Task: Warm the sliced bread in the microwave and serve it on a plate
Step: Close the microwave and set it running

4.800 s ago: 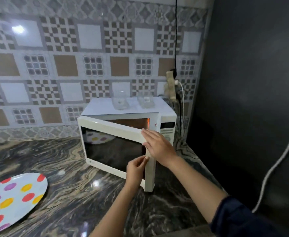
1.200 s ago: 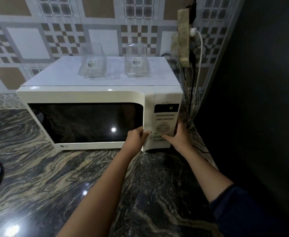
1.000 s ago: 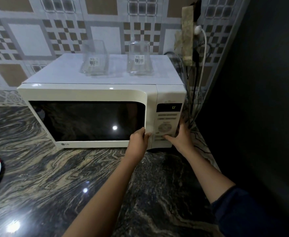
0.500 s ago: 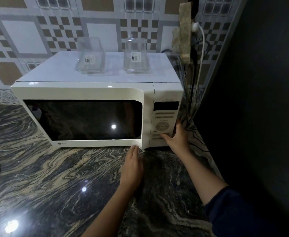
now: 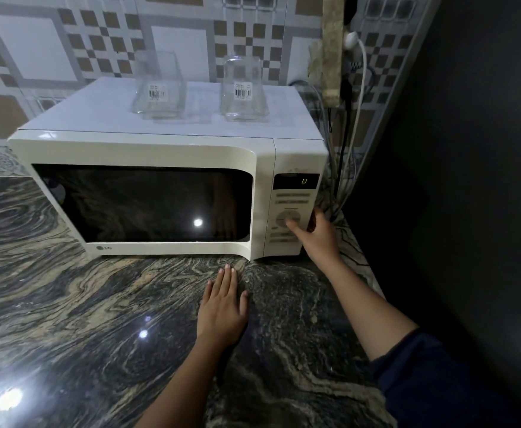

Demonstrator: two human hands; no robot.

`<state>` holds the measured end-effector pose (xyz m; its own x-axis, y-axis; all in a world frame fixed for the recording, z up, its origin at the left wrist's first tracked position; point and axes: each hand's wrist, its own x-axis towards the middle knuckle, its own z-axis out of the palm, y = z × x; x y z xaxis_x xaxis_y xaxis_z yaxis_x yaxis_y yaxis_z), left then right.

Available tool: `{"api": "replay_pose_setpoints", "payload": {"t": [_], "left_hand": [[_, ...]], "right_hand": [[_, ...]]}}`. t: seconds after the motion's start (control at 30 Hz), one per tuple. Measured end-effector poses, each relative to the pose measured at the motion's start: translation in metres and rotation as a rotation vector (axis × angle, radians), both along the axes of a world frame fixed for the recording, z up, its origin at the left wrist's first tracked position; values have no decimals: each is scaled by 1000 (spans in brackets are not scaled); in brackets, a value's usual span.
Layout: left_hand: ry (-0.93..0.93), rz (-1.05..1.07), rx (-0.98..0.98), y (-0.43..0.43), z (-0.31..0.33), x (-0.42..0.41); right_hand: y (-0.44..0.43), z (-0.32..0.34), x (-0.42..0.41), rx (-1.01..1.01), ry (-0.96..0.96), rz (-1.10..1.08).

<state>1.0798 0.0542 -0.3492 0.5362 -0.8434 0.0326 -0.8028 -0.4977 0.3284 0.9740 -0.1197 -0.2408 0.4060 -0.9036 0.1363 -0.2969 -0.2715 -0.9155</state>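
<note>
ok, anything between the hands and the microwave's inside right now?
Yes, the shut door covers the front of the microwave. The left hand lies flat on the counter just before the door's lower right corner. The right hand has its thumb on the control dial. Nothing visible lies between either hand and the door.

Head view, sole camera: is looking forward and down at close range, wide-angle; microwave [image 5: 148, 149] is filling upper centre of frame, counter [image 5: 68, 319] is spreading below.
</note>
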Motion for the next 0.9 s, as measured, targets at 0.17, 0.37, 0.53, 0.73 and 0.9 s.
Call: {"api": "replay_pose_setpoints", "payload": {"t": [0.17,0.37,0.53,0.73,0.9], "left_hand": [[4,-3,-3,0,-1,0],[6,-13,1,0,0,0],[7,-30,13,1,3,0],[0,-23,5,2,4,-2],[7,-8,4,1,4,-2]], "right_hand": [[1,0,-1,-73,45,-15],[1,-1,0,-100,59,-27],[3,-1,0,-25,38,-29],[34,-49,-12,-11,343,4],[49,-92,-25,-188,805,101]]}}
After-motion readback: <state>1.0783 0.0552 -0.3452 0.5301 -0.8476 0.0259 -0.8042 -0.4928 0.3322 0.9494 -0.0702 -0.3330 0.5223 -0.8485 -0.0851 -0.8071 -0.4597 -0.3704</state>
